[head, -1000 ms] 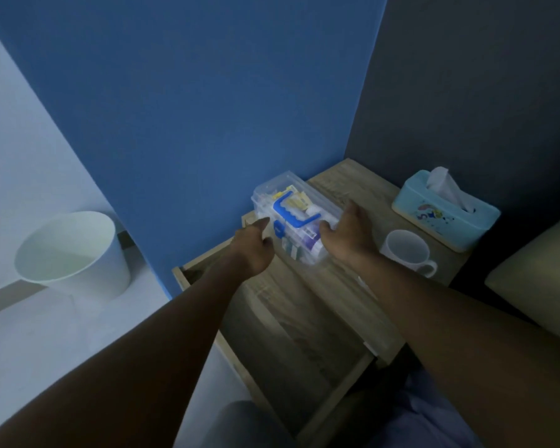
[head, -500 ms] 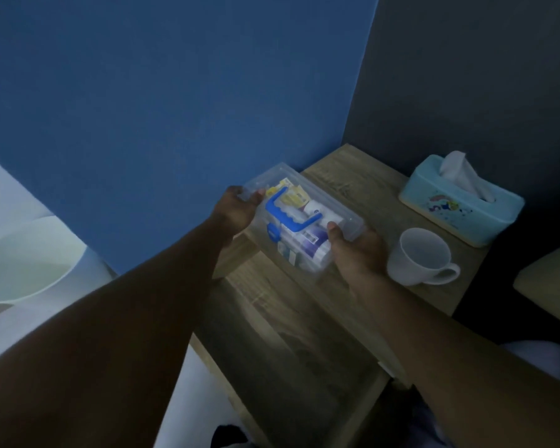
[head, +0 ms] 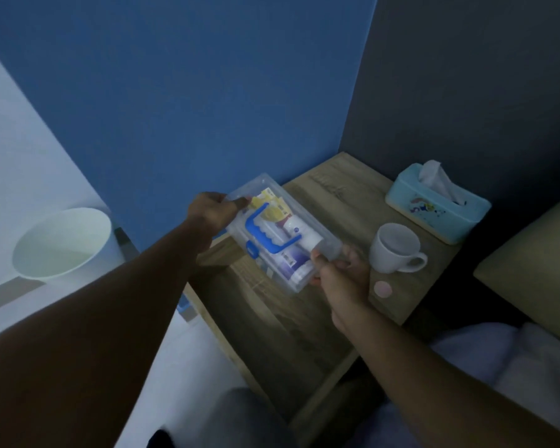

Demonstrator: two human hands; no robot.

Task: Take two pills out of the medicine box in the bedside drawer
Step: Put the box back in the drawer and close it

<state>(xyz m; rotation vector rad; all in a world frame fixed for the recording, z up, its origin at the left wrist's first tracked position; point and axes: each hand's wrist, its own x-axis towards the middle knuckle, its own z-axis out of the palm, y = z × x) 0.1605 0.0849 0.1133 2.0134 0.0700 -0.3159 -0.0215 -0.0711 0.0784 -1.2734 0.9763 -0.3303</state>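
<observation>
Medicine box [head: 280, 234]: clear, blue handle on its lid, held in the air above the open drawer [head: 282, 331].
Left hand [head: 212, 210]: fingers clamped on the box's far end.
Right hand [head: 341, 276]: fingers wrapped round the near end.
Nightstand top [head: 343, 202]: wood, carrying 1 white mug [head: 395, 248] and 1 tissue box [head: 437, 205].
Room: blue wall [head: 191, 92], white bin [head: 63, 244] on the floor.

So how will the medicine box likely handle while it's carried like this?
The medicine box looks like rigid clear plastic, so it probably won't flex. The left hand and right hand grip opposite ends, hinting at some weight or awkward length. Bottles and packets lie loose inside and may shift if it tilts.
</observation>
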